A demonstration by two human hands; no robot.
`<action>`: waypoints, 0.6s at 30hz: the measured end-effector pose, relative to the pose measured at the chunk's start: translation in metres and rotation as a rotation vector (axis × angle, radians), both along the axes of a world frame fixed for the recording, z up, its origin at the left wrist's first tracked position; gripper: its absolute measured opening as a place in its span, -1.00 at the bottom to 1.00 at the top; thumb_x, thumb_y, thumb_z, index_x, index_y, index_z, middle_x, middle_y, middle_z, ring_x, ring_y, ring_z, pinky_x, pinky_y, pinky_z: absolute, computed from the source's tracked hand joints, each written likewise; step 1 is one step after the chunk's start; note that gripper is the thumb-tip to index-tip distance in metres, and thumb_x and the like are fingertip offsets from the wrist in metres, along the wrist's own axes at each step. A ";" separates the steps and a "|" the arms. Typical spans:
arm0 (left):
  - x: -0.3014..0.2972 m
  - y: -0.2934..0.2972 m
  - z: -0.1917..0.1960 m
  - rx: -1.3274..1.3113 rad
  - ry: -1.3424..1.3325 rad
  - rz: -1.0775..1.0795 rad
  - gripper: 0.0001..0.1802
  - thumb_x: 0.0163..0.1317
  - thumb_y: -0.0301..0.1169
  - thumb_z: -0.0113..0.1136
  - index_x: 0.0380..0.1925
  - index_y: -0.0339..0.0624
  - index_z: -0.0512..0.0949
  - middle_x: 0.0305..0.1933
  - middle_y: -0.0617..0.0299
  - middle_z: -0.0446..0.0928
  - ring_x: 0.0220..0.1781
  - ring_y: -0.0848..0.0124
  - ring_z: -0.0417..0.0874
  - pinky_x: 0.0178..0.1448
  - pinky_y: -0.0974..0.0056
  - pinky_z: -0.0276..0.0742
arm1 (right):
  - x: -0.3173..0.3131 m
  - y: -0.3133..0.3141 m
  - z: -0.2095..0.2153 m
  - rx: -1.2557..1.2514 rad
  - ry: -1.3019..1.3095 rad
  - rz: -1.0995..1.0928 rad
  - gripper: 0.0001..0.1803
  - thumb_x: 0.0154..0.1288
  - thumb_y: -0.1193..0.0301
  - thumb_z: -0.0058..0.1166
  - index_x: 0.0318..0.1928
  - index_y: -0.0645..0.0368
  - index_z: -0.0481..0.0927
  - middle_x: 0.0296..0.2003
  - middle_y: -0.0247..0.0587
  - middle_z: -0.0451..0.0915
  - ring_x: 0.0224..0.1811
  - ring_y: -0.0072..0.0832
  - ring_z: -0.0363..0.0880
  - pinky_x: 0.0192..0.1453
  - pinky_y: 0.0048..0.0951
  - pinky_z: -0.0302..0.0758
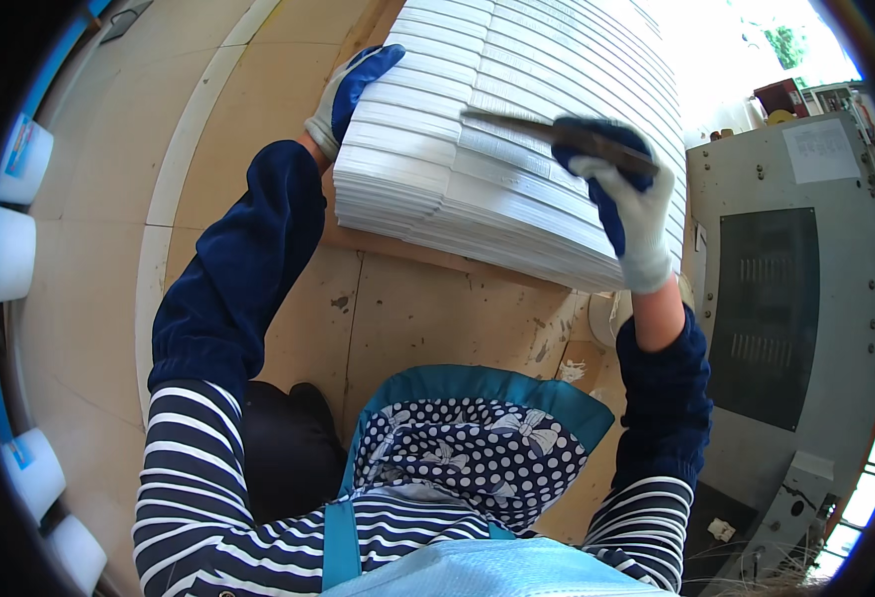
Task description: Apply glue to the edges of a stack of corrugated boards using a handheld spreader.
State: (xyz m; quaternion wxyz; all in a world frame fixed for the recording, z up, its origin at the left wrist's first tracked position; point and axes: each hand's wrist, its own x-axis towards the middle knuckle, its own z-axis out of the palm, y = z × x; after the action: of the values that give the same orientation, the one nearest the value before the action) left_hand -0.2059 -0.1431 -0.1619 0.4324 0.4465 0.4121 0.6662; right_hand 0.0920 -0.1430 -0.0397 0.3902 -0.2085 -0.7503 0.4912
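Observation:
A tall stack of thin white sheets [388,169] in neat rows stands in front of me, its edges showing many layers. My left hand [353,95], in a white glove with a blue coated palm, lies against the stack's left side near its top, fingers stretched out. My right hand [631,184], in the same kind of glove, is closed around the dark handle of a knife [513,123]. The long narrow blade points left over the top of the rows. Whether the blade touches the sheets I cannot tell.
Under the stack is a wooden pallet [437,257] on a stained tan floor [303,298]. A grey machine cabinet [701,199] stands close on the right. Several white rolls or drums [7,254] line the far left. A pale round thing [604,318] sits behind my right forearm.

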 end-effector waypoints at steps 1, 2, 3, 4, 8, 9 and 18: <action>0.000 -0.001 0.002 -0.008 -0.016 -0.006 -0.65 0.25 -0.25 -0.08 -0.06 -0.23 0.43 -0.06 0.17 0.43 -0.04 0.42 0.46 0.09 0.40 0.34 | -0.007 0.014 0.000 0.107 -0.054 -0.033 -0.76 0.03 0.62 -0.02 -0.21 0.33 0.51 -0.43 -0.22 0.60 -0.43 -0.59 0.52 -0.26 -0.60 0.46; -0.002 0.000 0.000 -0.010 -0.014 -0.005 -0.65 0.25 -0.25 -0.08 -0.06 -0.23 0.43 -0.06 0.17 0.43 -0.04 0.42 0.46 0.09 0.40 0.34 | -0.011 0.022 0.001 0.213 -0.109 -0.068 -0.75 0.02 0.63 -0.02 -0.21 0.33 0.51 -0.43 -0.21 0.60 -0.43 -0.59 0.52 -0.25 -0.60 0.46; -0.007 0.002 -0.004 0.012 0.098 0.026 -0.66 0.25 -0.26 -0.07 -0.06 -0.22 0.42 -0.06 0.16 0.42 -0.03 0.41 0.46 0.09 0.40 0.34 | -0.013 0.024 -0.002 0.211 -0.108 -0.065 -0.75 0.02 0.63 -0.02 -0.21 0.33 0.51 -0.43 -0.21 0.60 -0.43 -0.59 0.52 -0.25 -0.60 0.46; -0.010 0.004 -0.008 0.035 0.209 0.055 -0.66 0.25 -0.27 -0.07 -0.05 -0.21 0.42 -0.05 0.16 0.42 -0.03 0.40 0.46 0.10 0.40 0.33 | -0.013 0.026 -0.006 0.228 -0.113 -0.062 -0.75 0.01 0.63 -0.03 -0.21 0.34 0.51 -0.43 -0.22 0.59 -0.43 -0.59 0.52 -0.24 -0.60 0.45; -0.014 0.003 -0.011 0.072 0.314 0.079 -0.67 0.23 -0.31 -0.06 -0.04 -0.19 0.42 -0.04 0.15 0.42 -0.01 0.36 0.46 0.11 0.38 0.33 | -0.006 0.014 -0.008 0.182 -0.137 -0.026 -0.75 0.03 0.63 -0.04 -0.21 0.38 0.50 -0.37 -0.17 0.58 -0.38 -0.55 0.52 -0.19 -0.58 0.46; -0.014 0.002 -0.010 0.080 0.309 0.077 -0.67 0.23 -0.32 -0.06 -0.03 -0.19 0.42 -0.04 0.14 0.42 -0.01 0.34 0.45 0.12 0.38 0.33 | -0.001 0.002 -0.004 0.105 -0.153 0.003 -0.75 0.06 0.62 -0.05 -0.19 0.41 0.49 -0.31 -0.11 0.57 -0.34 -0.52 0.53 -0.15 -0.57 0.47; -0.017 0.007 -0.022 0.074 0.279 0.094 -0.68 0.21 -0.40 -0.07 -0.03 -0.19 0.42 -0.03 0.13 0.43 0.01 0.29 0.45 0.12 0.36 0.32 | -0.002 -0.013 0.006 0.117 -0.144 -0.067 -0.76 0.01 0.57 0.05 -0.23 0.28 0.54 -0.41 -0.23 0.58 -0.40 -0.59 0.51 -0.22 -0.62 0.43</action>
State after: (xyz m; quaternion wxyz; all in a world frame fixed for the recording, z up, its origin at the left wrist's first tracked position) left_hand -0.2228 -0.1359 -0.1834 0.3224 0.5306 0.4639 0.6319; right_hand 0.0898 -0.1556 -0.0341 0.3631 -0.2452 -0.7964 0.4169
